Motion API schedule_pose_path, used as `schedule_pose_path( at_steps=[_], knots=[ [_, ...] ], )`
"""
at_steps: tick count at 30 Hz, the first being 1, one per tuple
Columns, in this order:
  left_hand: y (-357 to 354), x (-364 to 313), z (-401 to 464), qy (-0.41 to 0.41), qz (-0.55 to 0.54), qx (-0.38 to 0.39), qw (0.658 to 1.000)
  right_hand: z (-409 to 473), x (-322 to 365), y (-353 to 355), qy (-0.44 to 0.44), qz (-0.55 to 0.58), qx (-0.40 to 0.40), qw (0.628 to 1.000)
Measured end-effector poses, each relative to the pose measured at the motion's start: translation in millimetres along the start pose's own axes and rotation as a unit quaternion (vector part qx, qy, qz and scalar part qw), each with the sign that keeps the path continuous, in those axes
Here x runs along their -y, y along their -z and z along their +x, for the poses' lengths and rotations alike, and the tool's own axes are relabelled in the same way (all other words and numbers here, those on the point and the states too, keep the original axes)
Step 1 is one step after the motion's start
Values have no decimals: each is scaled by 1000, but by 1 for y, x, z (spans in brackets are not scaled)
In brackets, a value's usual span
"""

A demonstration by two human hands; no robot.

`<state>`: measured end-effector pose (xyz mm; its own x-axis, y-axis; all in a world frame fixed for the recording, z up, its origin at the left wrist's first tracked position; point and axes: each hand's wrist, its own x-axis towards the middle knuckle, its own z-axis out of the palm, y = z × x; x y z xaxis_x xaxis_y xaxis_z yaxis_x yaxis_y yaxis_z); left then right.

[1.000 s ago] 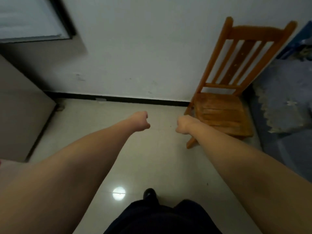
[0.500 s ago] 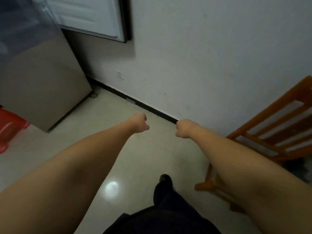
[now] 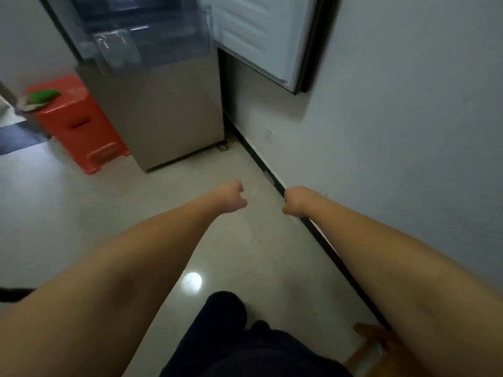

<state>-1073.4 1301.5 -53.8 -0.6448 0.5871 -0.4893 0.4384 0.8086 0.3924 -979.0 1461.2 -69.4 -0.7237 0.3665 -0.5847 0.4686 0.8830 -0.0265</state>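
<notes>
Both my arms reach forward over a pale tiled floor (image 3: 68, 213). My left hand (image 3: 228, 197) is curled into a fist and holds nothing. My right hand (image 3: 295, 201) is likewise a fist with nothing in it, a short gap to the right of the left one. A grey fridge (image 3: 163, 112) stands ahead at the upper left. Its upper door (image 3: 261, 36) hangs open against the wall, and a clear drawer (image 3: 152, 34) sticks out of the top compartment.
A red plastic stool (image 3: 79, 121) with something green (image 3: 43, 95) on it stands left of the fridge. A white wall (image 3: 408, 118) with a black skirting runs along the right. A wooden chair's corner (image 3: 373, 346) shows at the bottom right. My dark trouser leg (image 3: 226, 322) is below.
The view has swung to the left: the wooden chair has slid out to the bottom right and the fridge and red stool have come into view. Both fists stay as they were.
</notes>
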Motion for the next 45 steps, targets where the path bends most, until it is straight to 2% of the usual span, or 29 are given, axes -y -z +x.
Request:
schedule_pose_path(
  at_steps=[8,17,29,33,36,41,43,45],
  knots=[
    [58,56,61,90,-32,-33,995,92,55,64,73,-28,-11,997],
    [176,92,172,62,-39,-77,994,213,107,178,74,-20,-44,996],
    [309,164,263,81,-74,-169,979,327,213,308,164,39,-130,977],
    [355,180,299,93,-92,-224,966,374,246,353,213,42,-149,965],
    [393,191,326,105,-101,-296,944,407,266,385,240,68,-204,947],
    [461,211,370,147,-125,-364,911,457,296,453,295,88,-278,910],
    [482,222,387,165,-131,-385,899,475,308,476,316,99,-299,895],
    [491,233,398,177,-120,-379,900,489,319,487,327,104,-293,892]
  ],
)
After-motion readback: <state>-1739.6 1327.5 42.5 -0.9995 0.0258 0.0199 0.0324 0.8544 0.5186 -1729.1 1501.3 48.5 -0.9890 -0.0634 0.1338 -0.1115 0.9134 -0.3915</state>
